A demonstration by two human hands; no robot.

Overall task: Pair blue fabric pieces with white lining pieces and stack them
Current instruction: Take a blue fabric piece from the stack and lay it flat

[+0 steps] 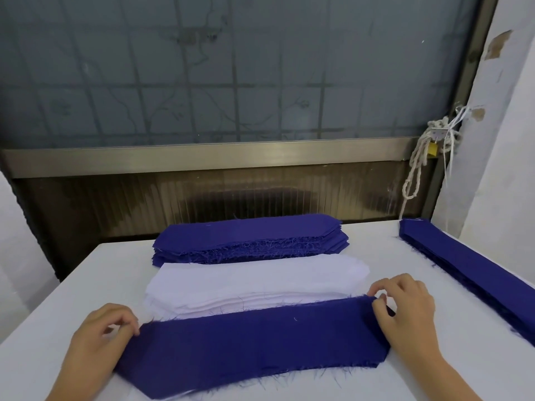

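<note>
Deep blue: the frayed flat fabric piece (pixel 254 345) in front, the rear fabric stack (pixel 249 237), the long right-hand fabric stack (pixel 469 270); white: the layered lining stack (pixel 254 280) and counter (pixel 86 273); the frosted glass window (pixel 231 68) shows a grey grid

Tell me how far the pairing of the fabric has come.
Done: possibly the long blue stack at the right of the table, though I cannot see lining in it. In hand: left hand and right hand pinch the ends of one blue piece. Left: a thick blue pile and the white lining pile behind it.

The blue stack (pixel 474 273) at right runs off the edge.
</note>
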